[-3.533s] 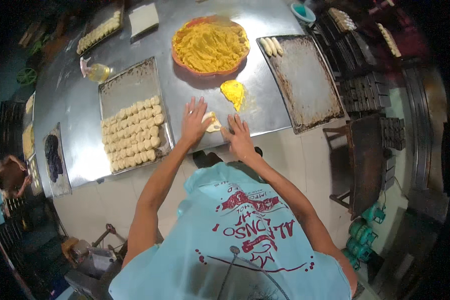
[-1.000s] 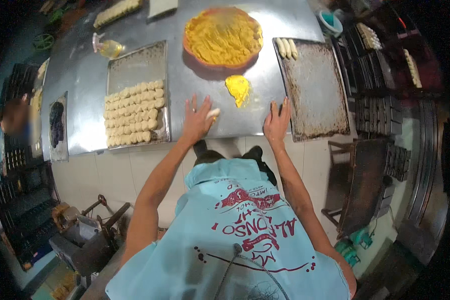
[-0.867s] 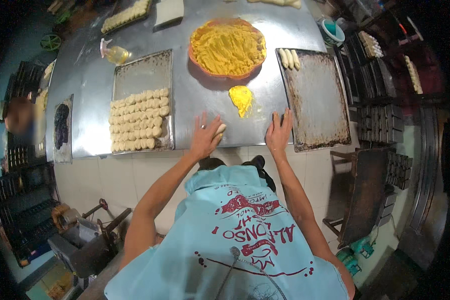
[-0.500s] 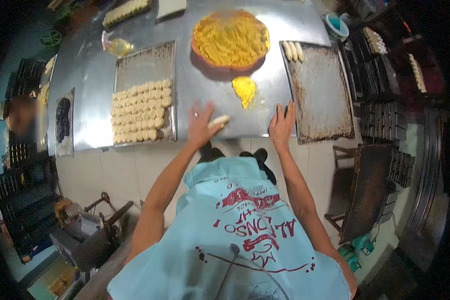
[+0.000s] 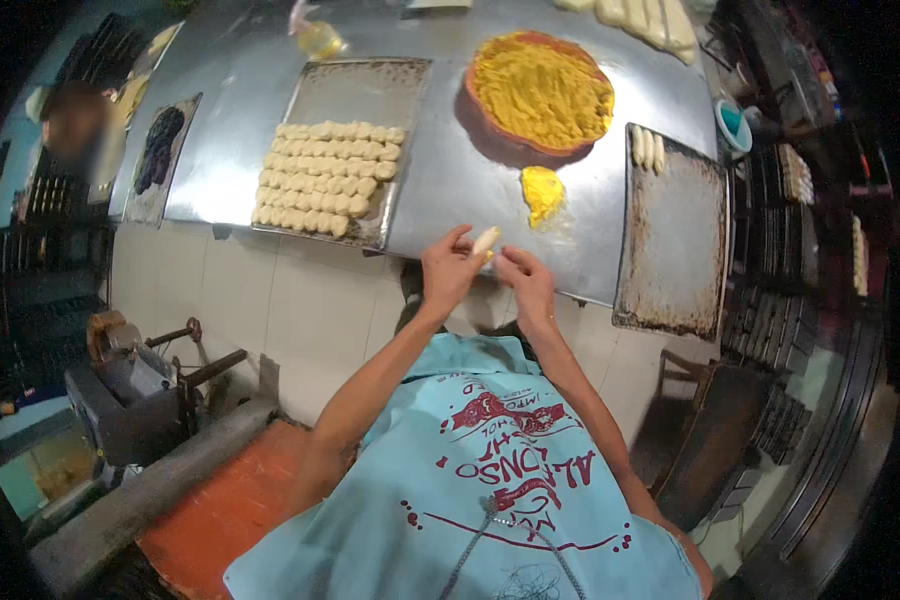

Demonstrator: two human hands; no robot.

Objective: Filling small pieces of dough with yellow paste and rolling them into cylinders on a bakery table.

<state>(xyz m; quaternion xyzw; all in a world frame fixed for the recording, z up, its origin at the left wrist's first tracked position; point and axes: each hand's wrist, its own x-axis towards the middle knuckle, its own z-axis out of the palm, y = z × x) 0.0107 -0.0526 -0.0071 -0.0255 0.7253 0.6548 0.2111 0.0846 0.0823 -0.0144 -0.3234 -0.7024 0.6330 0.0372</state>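
A small pale dough roll [image 5: 485,241] with yellow at its ends is held just over the table's front edge. My left hand [image 5: 448,272] is closed on it, pinching it between thumb and fingers. Close by on its right, my right hand [image 5: 530,283] has its fingers curled together at the roll's lower end; what they pinch, if anything, is hidden. Beyond the hands, a dab of soft yellow filling [image 5: 542,197] lies on the metal table [image 5: 430,190]. Behind it stands an orange bowl [image 5: 478,115] heaped with yellow filling [image 5: 545,90].
To the left, a baking tray [image 5: 355,85] carries rows of dough balls [image 5: 325,180]. Three finished rolls [image 5: 648,150] lie atop the right-hand tray [image 5: 675,240]. A dark mass [image 5: 160,150] sits on a far-left tray. A bottle of yellow liquid [image 5: 320,40] stands at the back.
Both hands have come together. The dough roll, earlier on the table by my left hand, is lifted between them. My right hand has left the table beside the right tray. The view has shifted.
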